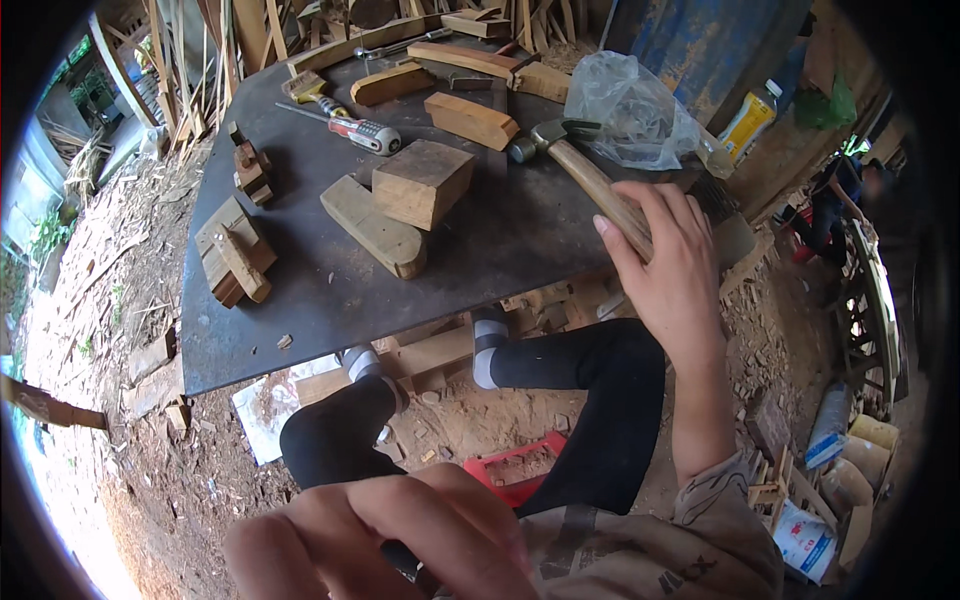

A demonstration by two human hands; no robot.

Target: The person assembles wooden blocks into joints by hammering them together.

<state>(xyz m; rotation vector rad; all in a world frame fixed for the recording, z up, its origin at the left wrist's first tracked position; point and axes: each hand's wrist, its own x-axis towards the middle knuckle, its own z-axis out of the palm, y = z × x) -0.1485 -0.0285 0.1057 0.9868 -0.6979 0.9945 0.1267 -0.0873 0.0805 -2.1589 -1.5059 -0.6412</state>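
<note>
My right hand (665,255) is closed around the wooden handle of a claw hammer (598,185), whose metal head rests on the dark tabletop (480,260). Close to the camera at the bottom, my left hand (385,530) has bent fingers; their tips, and anything in them, are hidden. A thick wooden block (422,183) leans on a round-ended wooden piece (372,228) mid-table. Behind them lie a screwdriver (362,134) with a red and grey handle, a brush (318,95), and two wooden blocks, one light (392,84) and one orange-brown (470,120).
Small wooden tools (236,250) stand at the table's left. A clear plastic bag (632,110) and a yellow-labelled bottle (750,122) are at the right. Under the table, a red plastic object (520,468) lies among wood chips. Another person (835,205) is at far right.
</note>
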